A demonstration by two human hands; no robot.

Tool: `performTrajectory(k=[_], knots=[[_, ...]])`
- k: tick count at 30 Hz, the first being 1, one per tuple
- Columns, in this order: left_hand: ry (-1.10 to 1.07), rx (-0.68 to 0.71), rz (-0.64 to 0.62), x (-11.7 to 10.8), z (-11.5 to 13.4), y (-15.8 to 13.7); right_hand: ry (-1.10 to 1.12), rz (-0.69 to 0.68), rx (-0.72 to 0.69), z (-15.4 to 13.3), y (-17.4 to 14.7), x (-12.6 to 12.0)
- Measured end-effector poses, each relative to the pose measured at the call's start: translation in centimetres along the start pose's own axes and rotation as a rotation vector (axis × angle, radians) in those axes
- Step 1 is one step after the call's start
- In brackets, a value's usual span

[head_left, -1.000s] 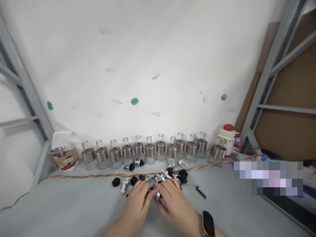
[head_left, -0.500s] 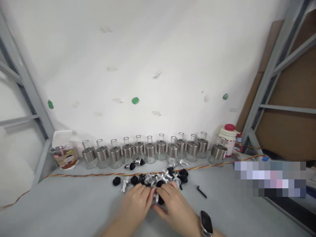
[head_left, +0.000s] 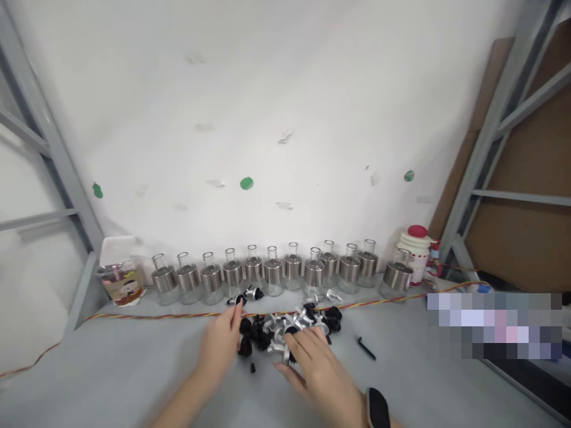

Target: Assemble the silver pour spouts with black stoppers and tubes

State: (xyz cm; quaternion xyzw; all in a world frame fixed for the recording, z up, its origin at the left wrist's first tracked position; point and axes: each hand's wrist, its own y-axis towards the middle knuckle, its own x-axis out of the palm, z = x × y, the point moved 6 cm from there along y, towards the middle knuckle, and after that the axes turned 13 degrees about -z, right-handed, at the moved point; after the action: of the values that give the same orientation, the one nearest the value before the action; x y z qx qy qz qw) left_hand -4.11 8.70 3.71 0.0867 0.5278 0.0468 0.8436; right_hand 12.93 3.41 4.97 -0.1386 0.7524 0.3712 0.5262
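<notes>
Holding silver-black pourer (head_left: pixel 286 355) clamped between thumb and fingers of right grip (head_left: pixel 319 368); left grip (head_left: pixel 218 342) just beside black part (head_left: pixel 245 346), can't tell if it's closed; cup label (head_left: pixel 126 289) far left, too blurred to read

the silver pourer (head_left: pixel 286 355) held in the right hand (head_left: pixel 319 367) is at the near edge of the heap (head_left: pixel 300 318), tipped sideways, its round shiny collar leading into a black ridged end beneath the fingers. a dark, glossy black cap (head_left: pixel 245 346) sits at the heap's left edge, just beside the left hand (head_left: pixel 222 336). beyond the heap, to its left, a silver-and-black pourer (head_left: pixel 237 301) lies on its side, partly covered by the left fingertips; whether they touch it cannot be told.
</notes>
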Motion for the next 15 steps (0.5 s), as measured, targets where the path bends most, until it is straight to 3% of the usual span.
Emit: performTrajectory(k=[5,9,12,15], knots=[[-0.033,0.035,-0.019,0.1,0.0,0.3,0.220,0.063,0.180,2.8,0.2,-0.3],[-0.048,0.132,-0.003,0.2,1.2,-0.2,0.660,0.057,0.377,5.0,0.4,1.2],[-0.052,0.301,-0.015,0.3,2.9,-1.2,1.068,-0.009,0.431,5.2,0.8,2.7],[-0.037,0.544,-0.145,1.4,5.3,-2.7,1.339,-0.032,0.443,4.9,1.0,3.7]])
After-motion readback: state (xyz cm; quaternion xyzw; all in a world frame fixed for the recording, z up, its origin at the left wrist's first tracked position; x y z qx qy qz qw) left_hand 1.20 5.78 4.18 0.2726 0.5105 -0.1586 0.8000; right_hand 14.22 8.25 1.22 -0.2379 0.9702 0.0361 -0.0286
